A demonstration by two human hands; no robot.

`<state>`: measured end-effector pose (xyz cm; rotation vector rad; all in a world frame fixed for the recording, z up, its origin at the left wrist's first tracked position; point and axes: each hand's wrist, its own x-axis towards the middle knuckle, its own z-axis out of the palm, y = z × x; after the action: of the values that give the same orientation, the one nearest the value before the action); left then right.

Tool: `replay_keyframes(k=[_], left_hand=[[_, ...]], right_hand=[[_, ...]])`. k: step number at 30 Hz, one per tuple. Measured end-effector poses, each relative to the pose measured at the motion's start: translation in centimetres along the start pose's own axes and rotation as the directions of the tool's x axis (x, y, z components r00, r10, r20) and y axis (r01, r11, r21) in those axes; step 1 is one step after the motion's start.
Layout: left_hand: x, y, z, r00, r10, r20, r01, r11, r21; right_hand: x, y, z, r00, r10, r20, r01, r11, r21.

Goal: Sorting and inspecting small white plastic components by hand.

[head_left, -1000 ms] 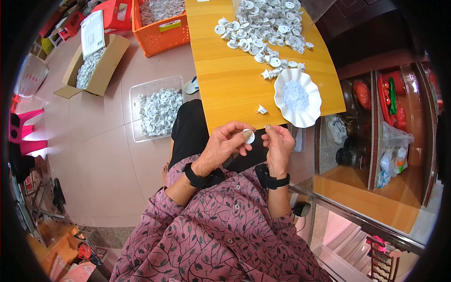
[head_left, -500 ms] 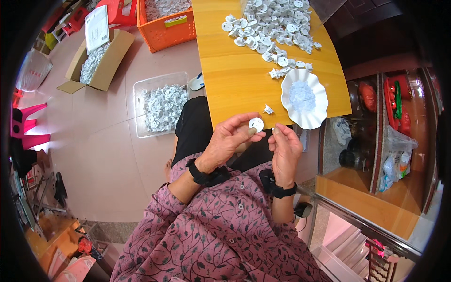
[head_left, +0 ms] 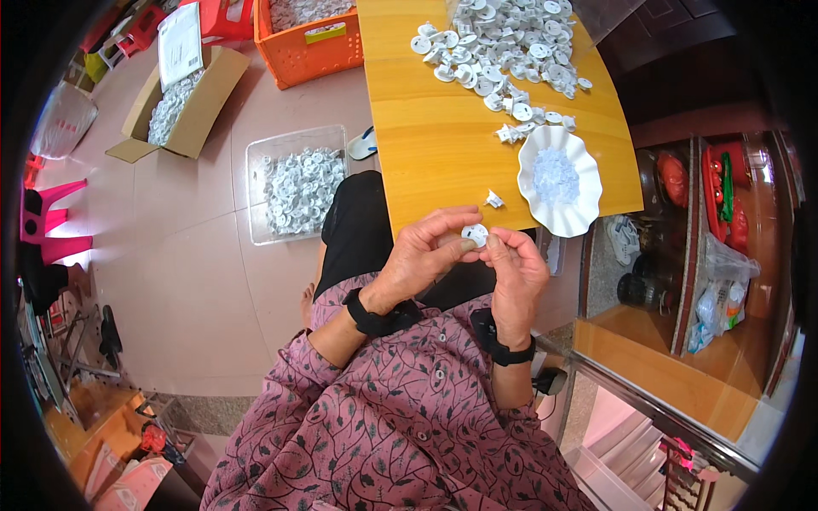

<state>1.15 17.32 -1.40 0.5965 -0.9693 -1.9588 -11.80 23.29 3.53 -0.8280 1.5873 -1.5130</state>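
Observation:
My left hand [head_left: 426,254] holds a white round plastic part [head_left: 475,235] between thumb and fingers, its flat face with small slots turned up. At the part's right edge my right hand [head_left: 516,268] has thumb and forefinger pinched together; whatever is between them is too small to make out. A single similar white part [head_left: 493,199] lies near the table's front edge, just beyond my hands. Right of it stands a white scalloped dish [head_left: 586,198] with a heap of small translucent pieces [head_left: 555,177].
A pile of white parts [head_left: 511,60] covers the far side of the yellow wooden table [head_left: 426,153]. On the floor at left are a clear bin [head_left: 254,204] of parts, a cardboard box [head_left: 209,115] and an orange crate [head_left: 315,58]. A shelf unit [head_left: 673,366] stands at right.
My right hand has moved left, bringing its pinched fingertips from apart to the edge of the white part. My left hand still grips the part. The whole view has shifted slightly.

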Motion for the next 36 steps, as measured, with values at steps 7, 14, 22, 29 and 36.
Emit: replay_keyframes(k=[7, 14, 22, 29, 36], left_hand=[[-0.1, 1.1, -0.4, 0.977, -0.206, 0.050, 0.206, 0.979, -0.002], [0.1, 0.7, -1.1, 0.973, -0.212, 0.090, 0.223, 0.965, -0.138], [0.1, 0.6, -1.2, 0.964, -0.241, 0.110, 0.261, 0.935, -0.240], [0.0, 0.7, -1.0, 0.973, -0.214, 0.086, 0.228, 0.947, -0.224], [-0.1, 0.4, -1.1, 0.988, -0.122, 0.095, 0.139, 0.971, -0.197]], right_hand=[[0.0, -0.4, 0.3, 0.999, 0.012, -0.042, -0.015, 0.997, -0.073], [-0.2, -0.4, 0.1, 0.999, -0.001, -0.047, -0.003, 0.998, -0.069], [-0.1, 0.2, 0.3, 0.976, -0.218, -0.001, 0.214, 0.957, -0.198], [-0.4, 0.2, 0.6, 0.972, -0.234, -0.005, 0.229, 0.954, -0.195], [-0.6, 0.2, 0.8, 0.937, -0.349, 0.013, 0.327, 0.865, -0.382]])
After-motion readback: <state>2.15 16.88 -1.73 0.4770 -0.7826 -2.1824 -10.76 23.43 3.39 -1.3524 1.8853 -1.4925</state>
